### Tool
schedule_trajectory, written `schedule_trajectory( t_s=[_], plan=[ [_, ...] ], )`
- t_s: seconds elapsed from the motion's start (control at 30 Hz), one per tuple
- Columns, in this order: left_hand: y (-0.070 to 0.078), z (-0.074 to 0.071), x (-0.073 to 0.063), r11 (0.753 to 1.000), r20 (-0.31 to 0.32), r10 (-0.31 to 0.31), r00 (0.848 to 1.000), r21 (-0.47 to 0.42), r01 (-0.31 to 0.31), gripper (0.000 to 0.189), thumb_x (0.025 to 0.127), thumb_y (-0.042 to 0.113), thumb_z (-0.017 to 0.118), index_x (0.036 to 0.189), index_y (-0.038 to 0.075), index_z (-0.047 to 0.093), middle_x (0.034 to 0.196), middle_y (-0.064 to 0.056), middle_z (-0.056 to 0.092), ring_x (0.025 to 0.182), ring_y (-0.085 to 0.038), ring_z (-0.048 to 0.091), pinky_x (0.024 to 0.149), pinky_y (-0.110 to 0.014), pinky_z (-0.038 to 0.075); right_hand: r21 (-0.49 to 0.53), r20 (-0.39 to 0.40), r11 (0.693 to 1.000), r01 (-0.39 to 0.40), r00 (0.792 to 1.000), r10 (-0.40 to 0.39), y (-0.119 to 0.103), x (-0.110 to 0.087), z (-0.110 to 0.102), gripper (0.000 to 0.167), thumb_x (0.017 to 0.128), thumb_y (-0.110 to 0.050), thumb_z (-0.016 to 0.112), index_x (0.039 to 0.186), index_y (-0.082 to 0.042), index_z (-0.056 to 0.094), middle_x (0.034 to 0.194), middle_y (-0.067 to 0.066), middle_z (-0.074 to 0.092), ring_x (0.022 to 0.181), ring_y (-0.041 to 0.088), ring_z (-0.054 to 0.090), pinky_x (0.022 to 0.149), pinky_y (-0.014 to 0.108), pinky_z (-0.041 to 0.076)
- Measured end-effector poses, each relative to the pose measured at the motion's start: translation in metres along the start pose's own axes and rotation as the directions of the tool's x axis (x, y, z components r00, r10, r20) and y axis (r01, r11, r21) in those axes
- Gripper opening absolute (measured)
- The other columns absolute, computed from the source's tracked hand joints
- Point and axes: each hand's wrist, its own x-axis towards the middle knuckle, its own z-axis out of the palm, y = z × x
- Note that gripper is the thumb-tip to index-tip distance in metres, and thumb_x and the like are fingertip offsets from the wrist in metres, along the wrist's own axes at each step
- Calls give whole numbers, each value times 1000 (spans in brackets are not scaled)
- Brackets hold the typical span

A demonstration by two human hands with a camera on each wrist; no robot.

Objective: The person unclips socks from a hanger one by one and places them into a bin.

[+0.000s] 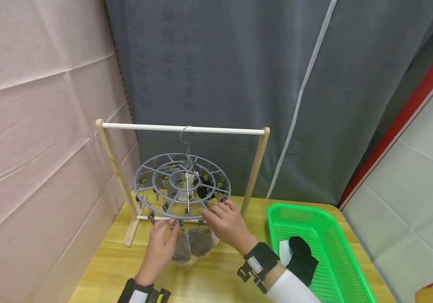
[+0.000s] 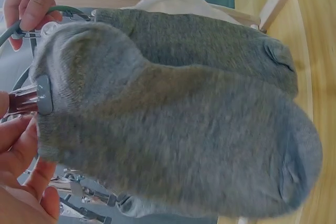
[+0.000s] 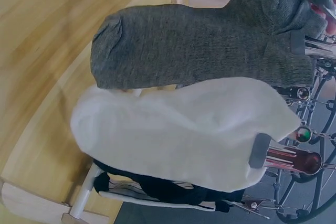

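A round grey clip hanger (image 1: 135, 181) hangs by its hook. Near its front edge, my left hand (image 1: 161, 242) pinches a metal clip (image 2: 44, 96) between thumb and fingers; the clip's grey pad lies on the cuff of a light grey sock (image 2: 178, 135). My right hand (image 1: 225, 221) holds the hanger's outer ring, thumb and fingertips on it in the left wrist view. Close beside the light sock hangs a darker grey sock (image 3: 205, 45). A white sock (image 3: 178, 129) hangs from another clip, with dark socks (image 3: 173, 190) behind it.
A wooden stand with a white top bar (image 1: 220, 130) bears the hanger. On the right of the table (image 1: 102, 273), a green basket (image 1: 343, 256) contains black socks (image 1: 301, 261) and a white piece (image 1: 285, 251). A grey curtain (image 1: 216, 63) stands behind.
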Motion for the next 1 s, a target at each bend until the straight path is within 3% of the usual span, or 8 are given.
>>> schedule_trajectory(
  t_s=[0.27, 0.47, 0.6, 0.73, 0.8, 0.9, 1.0],
  plan=[
    [10, -2, 2, 982, 104, -175, 979, -49, 181, 21, 89, 9, 67, 106, -2, 70, 100, -14, 69, 99, -29, 59, 88, -48, 43, 12, -5, 1000, -3, 1000, 3, -3, -1, 1, 24, 89, -27, 63, 111, -19, 70, 86, -4, 68, 76, 13, 61, 80, 33, 43],
    [15, -4, 4, 967, 143, -232, 962, -72, 244, 19, 91, 15, 66, 104, 3, 70, 100, -11, 69, 102, -30, 59, 90, -54, 44, 10, -14, 999, -52, 999, 52, -7, -3, 0, 27, 93, -31, 58, 113, -16, 69, 97, 0, 69, 91, 18, 62, 80, 36, 42],
    [16, -5, 4, 951, 153, -270, 951, -112, 288, 19, 91, 17, 67, 104, 4, 71, 100, -10, 69, 101, -29, 61, 92, -56, 45, 37, -142, 998, -44, 989, 49, -14, -3, 1, 27, 91, -28, 58, 110, -12, 69, 103, 7, 67, 94, 23, 59, 78, 38, 37],
    [17, -4, 4, 942, 151, -294, 944, -120, 313, 19, 89, 17, 69, 102, 3, 71, 99, -9, 70, 99, -27, 63, 93, -52, 47, 139, -263, 990, 6, 964, 31, -34, -5, 0, 19, 91, -23, 58, 96, -8, 69, 94, 6, 68, 85, 20, 61, 76, 32, 39],
    [18, -4, 4, 941, 151, -295, 944, -124, 314, 19, 89, 17, 69, 102, 3, 71, 99, -9, 70, 98, -27, 64, 92, -51, 48, 209, -243, 978, -5, 968, 57, -48, -9, 0, 20, 94, -22, 56, 94, -6, 68, 92, 6, 68, 82, 17, 63, 77, 28, 45],
    [19, -5, 5, 941, 148, -294, 944, -128, 313, 20, 89, 17, 69, 103, 4, 71, 99, -7, 70, 97, -24, 65, 92, -50, 49, 315, -121, 943, -106, 981, 150, -66, -17, 1, 27, 99, -24, 54, 104, 0, 65, 99, 8, 68, 87, 17, 66, 80, 25, 53],
    [20, -6, 6, 942, 144, -290, 946, -134, 309, 20, 90, 17, 68, 105, 5, 71, 97, -6, 70, 94, -20, 64, 91, -47, 48, 375, 22, 894, -247, 966, 257, -78, -25, 3, 35, 99, -25, 55, 119, 4, 59, 110, 12, 68, 96, 20, 68, 86, 24, 54]
  ],
)
